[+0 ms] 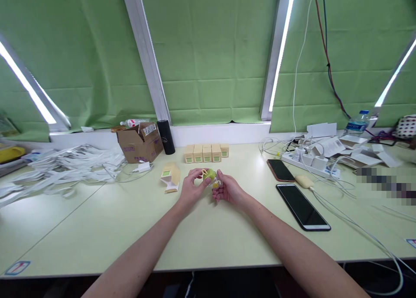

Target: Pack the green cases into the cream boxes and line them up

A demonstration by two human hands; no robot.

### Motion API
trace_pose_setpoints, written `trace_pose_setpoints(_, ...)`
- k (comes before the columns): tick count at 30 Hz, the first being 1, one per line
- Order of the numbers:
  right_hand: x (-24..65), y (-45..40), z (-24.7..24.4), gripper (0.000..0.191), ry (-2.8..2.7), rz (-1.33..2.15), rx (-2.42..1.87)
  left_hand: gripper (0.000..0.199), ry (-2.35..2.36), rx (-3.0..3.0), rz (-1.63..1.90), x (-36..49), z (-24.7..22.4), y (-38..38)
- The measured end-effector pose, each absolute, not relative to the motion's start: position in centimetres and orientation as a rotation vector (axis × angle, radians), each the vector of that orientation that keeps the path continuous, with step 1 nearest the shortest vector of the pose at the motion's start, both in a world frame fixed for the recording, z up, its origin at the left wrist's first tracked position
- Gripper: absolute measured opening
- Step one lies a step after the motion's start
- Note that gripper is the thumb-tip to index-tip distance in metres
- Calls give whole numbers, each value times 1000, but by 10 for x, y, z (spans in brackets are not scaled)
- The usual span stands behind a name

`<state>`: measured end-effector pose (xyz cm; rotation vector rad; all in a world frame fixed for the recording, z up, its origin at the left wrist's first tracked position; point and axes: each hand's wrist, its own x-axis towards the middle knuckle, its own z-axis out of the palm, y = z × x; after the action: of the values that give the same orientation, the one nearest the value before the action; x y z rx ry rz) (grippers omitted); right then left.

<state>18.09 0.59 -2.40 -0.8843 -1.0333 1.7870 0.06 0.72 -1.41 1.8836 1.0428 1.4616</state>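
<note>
Near the middle of the pale table, my left hand is closed on a small green round item with a pale loop on its left side. My right hand touches the item's right side, its fingers curled beneath a clear part with a yellow spot. Whether the clear part belongs to the green item cannot be made out. An opened small tan box lies to the left of my hands. Behind them stands a row of several small tan boxes with green labels.
A cardboard box and black cylinder stand at the back left, beside white strips. Two phones, a power strip, cables and torn white packaging lie to the right.
</note>
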Motion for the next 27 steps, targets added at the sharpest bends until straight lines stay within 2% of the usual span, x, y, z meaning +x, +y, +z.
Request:
trace_pose_setpoints(15,181,7,-24,48,-1035,1799,-874,30,1048,1921,1451,3,-13,4)
trace_pose_setpoints(27,182,5,-23,49,-1053,1800,-853,33,1078,1921,1478,5,-12,3)
